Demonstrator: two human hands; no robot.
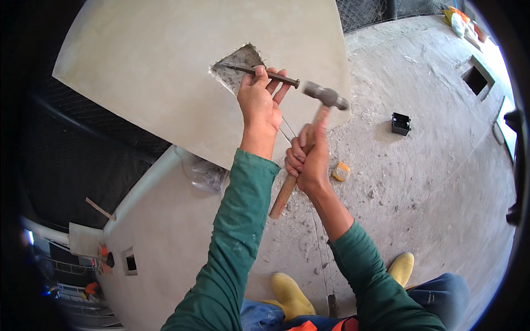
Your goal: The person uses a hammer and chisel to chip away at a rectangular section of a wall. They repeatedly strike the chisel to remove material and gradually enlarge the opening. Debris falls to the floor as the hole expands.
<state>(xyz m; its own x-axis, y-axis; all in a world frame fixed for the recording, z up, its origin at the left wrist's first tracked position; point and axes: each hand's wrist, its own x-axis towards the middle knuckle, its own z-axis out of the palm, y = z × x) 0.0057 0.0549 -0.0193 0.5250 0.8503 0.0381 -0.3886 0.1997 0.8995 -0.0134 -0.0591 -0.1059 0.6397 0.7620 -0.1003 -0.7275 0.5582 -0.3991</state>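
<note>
A steel cold chisel (285,79) lies in the fingers of my left hand (260,97), its tip against the rough inside of a square recess (244,56) cut in the smooth pale wall (165,62). My right hand (310,153) grips the wooden handle of a ball-peen hammer (326,96). The hammer head, a little blurred, is just right of the chisel's struck end, with a small gap between them. The recess has chipped, uneven edges, and my left hand hides part of its lower right side.
A black plastic electrical box (401,124) and a yellow tape measure (341,171) lie on the dusty concrete floor, among scattered rubble. Clear plastic (207,176) lies at the wall's foot. Square floor openings (476,80) are at the right and lower left. My yellow boots (292,293) stand below.
</note>
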